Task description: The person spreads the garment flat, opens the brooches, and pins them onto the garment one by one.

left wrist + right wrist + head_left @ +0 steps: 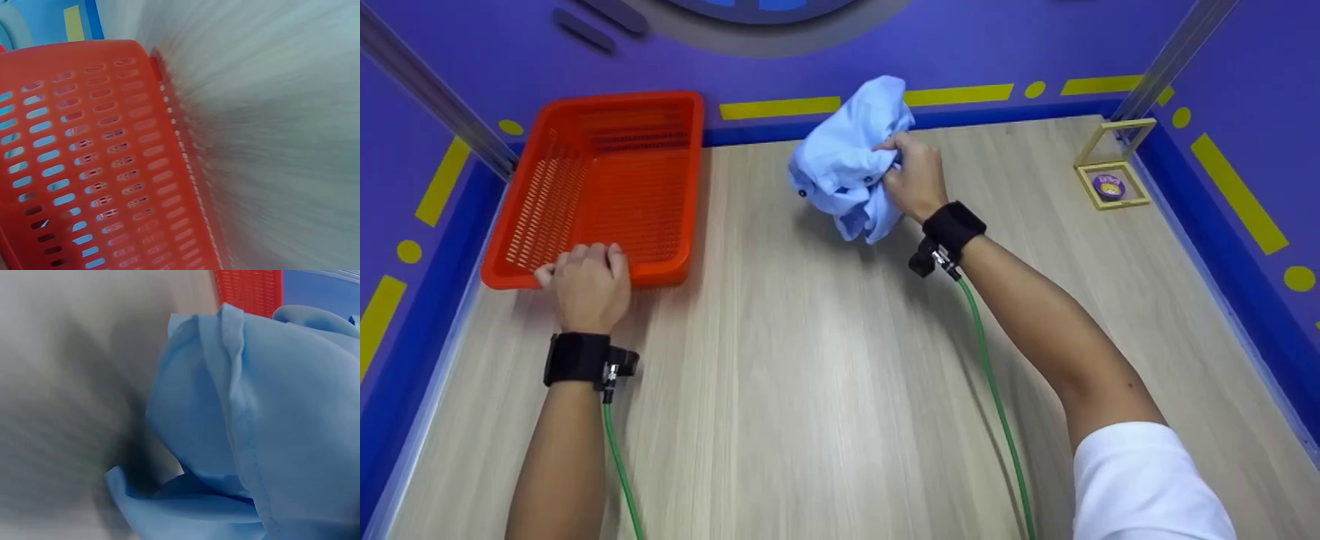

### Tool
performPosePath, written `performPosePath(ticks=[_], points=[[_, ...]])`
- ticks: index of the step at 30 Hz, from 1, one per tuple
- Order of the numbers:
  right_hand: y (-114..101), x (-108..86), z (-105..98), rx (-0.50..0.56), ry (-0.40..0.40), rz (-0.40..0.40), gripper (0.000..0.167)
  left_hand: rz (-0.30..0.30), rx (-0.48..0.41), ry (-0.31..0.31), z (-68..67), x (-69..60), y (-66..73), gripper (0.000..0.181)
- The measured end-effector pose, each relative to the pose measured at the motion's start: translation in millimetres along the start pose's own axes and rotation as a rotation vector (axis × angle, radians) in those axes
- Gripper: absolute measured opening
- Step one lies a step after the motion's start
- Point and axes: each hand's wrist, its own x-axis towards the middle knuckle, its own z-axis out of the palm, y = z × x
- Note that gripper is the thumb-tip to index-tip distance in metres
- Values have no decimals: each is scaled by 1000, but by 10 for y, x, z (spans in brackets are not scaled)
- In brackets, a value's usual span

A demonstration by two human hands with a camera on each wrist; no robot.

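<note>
My right hand [916, 176] grips a bunched light blue shirt [847, 154] by its right side, holding it above the table near the back wall. Dark buttons show on the crumpled fabric. In the right wrist view the shirt [292, 410] fills much of the picture, with a seam and loose folds hanging; the fingers are hidden there. At the left, my left hand [589, 289] holds the near rim of an orange-red plastic basket [694, 180], its fingers over the edge. The basket's slotted wall [140, 163] shows in the left wrist view, without the hand's fingers.
A small wooden frame [1112, 202], hinged open with a round purple badge [1108, 187] in it, stands at the back right. Purple walls [1020, 45] bound the wood-grain table [810, 390]. Green cables [994, 375] trail from both wrist straps.
</note>
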Motion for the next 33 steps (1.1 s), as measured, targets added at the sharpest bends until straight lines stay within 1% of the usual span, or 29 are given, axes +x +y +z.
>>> performPosePath(ticks=[5,8,10,12,15,18,20,22,23,24,25,27,30,33], points=[[101,-85,-63,18,1,24,20,-18,0,-70,-56,13,21,51],[148,-132,-106,16,-8,50,23,-38,-10,-91,-80,25,47,52],[180,-163,-132,4,-16,69,24,-44,-27,-80,-89,38,79,51],[211,-194,-155,-1,-27,91,26,-36,-46,-39,-100,61,139,50],[261,-238,-188,-8,-37,128,28,8,-87,55,-99,113,302,46],[315,-287,-211,-3,-39,156,28,86,-135,146,-69,180,550,40],[351,-323,-218,-5,-41,166,28,147,-164,180,-27,225,749,36],[382,-365,-222,-5,-47,174,28,211,-190,182,38,265,959,32],[398,-386,-222,-8,-51,176,29,242,-194,169,79,283,1062,29],[412,-409,-222,-12,-56,177,29,264,-190,142,125,300,1164,26],[426,-430,-222,-17,-61,178,29,283,-183,107,178,314,1260,24],[455,-474,-222,-25,-70,177,29,304,-170,19,302,346,1429,21],[495,-536,-225,-31,-86,178,29,297,-164,-126,505,382,1629,24],[529,-593,-235,-28,-110,194,29,286,-199,-230,709,404,1784,35]])
